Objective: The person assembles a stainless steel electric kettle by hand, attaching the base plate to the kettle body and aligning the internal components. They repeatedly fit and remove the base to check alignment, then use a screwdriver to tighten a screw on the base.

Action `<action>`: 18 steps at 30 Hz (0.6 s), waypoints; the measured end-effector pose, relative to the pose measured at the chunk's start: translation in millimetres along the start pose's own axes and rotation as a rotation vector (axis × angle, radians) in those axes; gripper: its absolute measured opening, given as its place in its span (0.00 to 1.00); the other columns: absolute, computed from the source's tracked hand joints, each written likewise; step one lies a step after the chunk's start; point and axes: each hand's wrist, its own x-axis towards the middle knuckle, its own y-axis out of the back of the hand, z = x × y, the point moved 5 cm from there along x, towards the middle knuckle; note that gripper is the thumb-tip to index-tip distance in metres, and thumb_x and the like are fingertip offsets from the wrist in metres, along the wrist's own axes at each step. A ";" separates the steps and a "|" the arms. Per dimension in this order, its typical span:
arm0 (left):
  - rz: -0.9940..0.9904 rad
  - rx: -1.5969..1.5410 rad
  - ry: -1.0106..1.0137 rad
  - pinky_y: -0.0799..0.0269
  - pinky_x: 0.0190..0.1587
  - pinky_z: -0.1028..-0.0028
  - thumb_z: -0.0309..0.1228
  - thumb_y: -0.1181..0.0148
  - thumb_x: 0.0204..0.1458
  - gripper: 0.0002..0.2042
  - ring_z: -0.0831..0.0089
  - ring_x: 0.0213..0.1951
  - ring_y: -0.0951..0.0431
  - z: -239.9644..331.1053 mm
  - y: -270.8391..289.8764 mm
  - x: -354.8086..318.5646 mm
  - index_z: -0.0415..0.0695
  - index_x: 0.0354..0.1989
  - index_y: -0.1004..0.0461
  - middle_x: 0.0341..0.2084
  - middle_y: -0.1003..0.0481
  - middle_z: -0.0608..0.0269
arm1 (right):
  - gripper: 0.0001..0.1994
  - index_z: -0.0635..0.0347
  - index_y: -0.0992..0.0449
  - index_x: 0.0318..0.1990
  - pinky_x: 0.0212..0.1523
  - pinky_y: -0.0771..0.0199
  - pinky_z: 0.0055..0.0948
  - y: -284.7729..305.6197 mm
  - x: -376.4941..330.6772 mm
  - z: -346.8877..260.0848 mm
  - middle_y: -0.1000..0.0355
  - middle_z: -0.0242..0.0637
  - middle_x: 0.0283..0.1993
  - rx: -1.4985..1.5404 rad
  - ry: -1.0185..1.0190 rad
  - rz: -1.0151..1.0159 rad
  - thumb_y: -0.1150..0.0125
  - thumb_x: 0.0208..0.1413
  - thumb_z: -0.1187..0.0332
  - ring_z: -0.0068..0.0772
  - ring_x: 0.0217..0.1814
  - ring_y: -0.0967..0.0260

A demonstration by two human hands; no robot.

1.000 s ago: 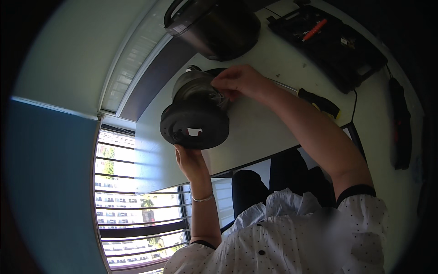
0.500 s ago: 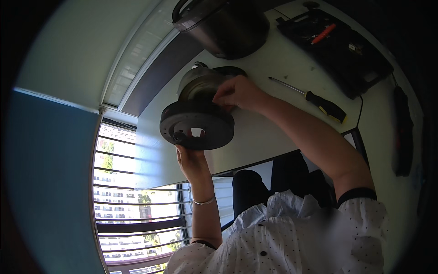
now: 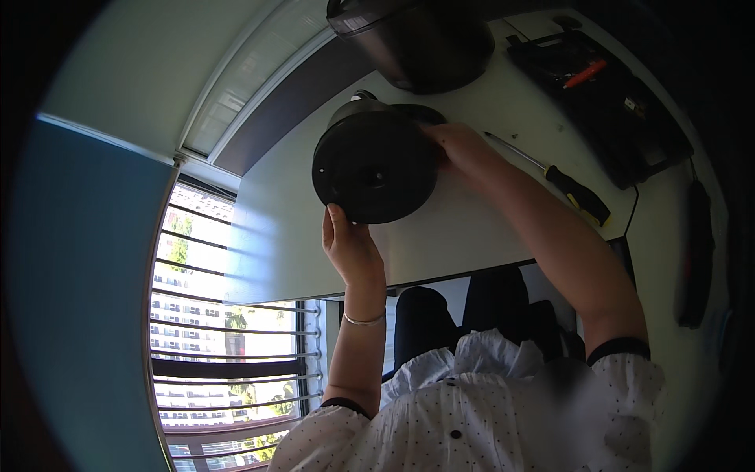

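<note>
Left hand point(image 3: 351, 248) holds black disc point(image 3: 376, 167); right hand point(image 3: 462, 151) seemingly touching.

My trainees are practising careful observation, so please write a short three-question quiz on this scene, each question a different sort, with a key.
1. Multiple choice: which hand is at the lower rim of the black round part?
A. right hand
B. left hand
C. neither

2. True or false: the screwdriver lies on the table.

3. Short answer: what colour is the long item in the black case?

Key: 1. B; 2. true; 3. red
</note>
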 end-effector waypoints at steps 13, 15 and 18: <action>0.088 0.171 -0.021 0.32 0.54 0.69 0.41 0.50 0.61 0.22 0.69 0.49 0.29 -7.3 -2.0 0.0 0.35 0.53 0.32 0.45 0.28 0.57 | 0.26 0.65 0.25 0.44 0.44 0.29 0.30 -1.2 -11.0 -27.0 0.26 0.40 0.37 -0.778 0.112 0.076 0.50 0.58 0.47 0.32 0.39 0.28; 0.101 0.208 -0.023 0.33 0.55 0.68 0.42 0.50 0.61 0.22 0.69 0.50 0.30 -4.1 -3.5 0.0 0.35 0.54 0.32 0.46 0.29 0.58 | 0.24 0.66 0.27 0.48 0.46 0.28 0.30 -6.1 -15.0 -22.9 0.25 0.42 0.40 -0.710 0.264 0.091 0.43 0.55 0.51 0.33 0.43 0.27; 0.081 0.320 -0.038 0.34 0.55 0.69 0.41 0.49 0.61 0.22 0.69 0.50 0.30 -4.3 2.3 3.1 0.34 0.53 0.32 0.49 0.33 0.60 | 0.27 0.67 0.29 0.52 0.47 0.28 0.31 -2.5 -14.9 -21.6 0.26 0.45 0.44 -0.734 0.347 0.112 0.34 0.49 0.58 0.34 0.46 0.28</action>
